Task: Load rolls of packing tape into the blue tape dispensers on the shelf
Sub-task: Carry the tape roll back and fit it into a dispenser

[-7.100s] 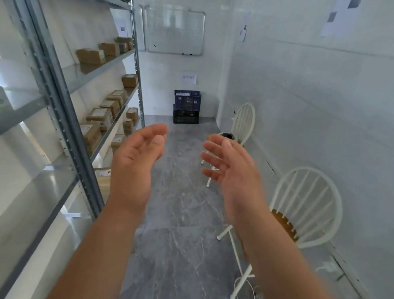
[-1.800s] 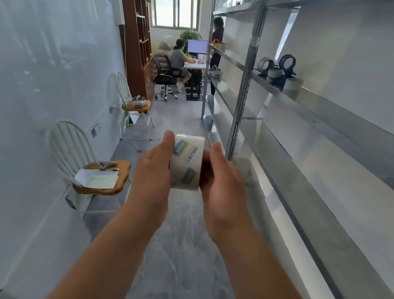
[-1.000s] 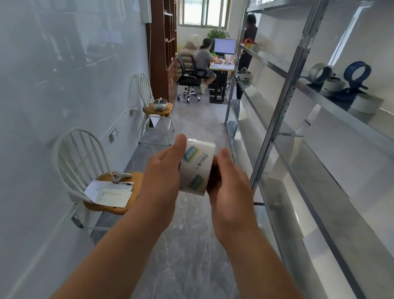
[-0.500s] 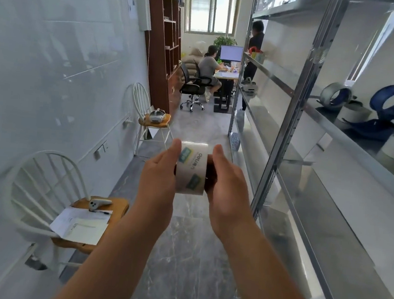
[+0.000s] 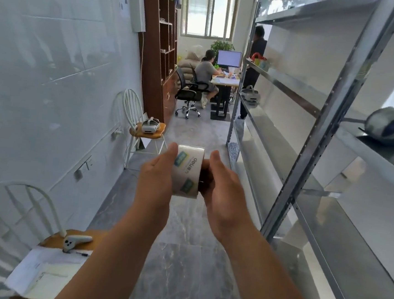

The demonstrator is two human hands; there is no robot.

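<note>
The roll sits in mid-air over the aisle floor, level with the lower shelf on the right, pressed between both hands. The left hand cups one flat side with its thumb up along the rim; the right hand closes on the other side, fingers curled around the far edge — neither hand is open.

It looks light and stiff: a rigid ring that should not give under a squeeze. The outer wrap is glossy, so it is probably slick — holding it by the two flat faces, as here, or with fingers hooked through the core, seems safest.

The roll is pale and near-clear, wide, with green and yellow label patches and grey lettering round its band. A dispenser lies on the upper shelf at far right, blurred, well apart from the hands.
</note>
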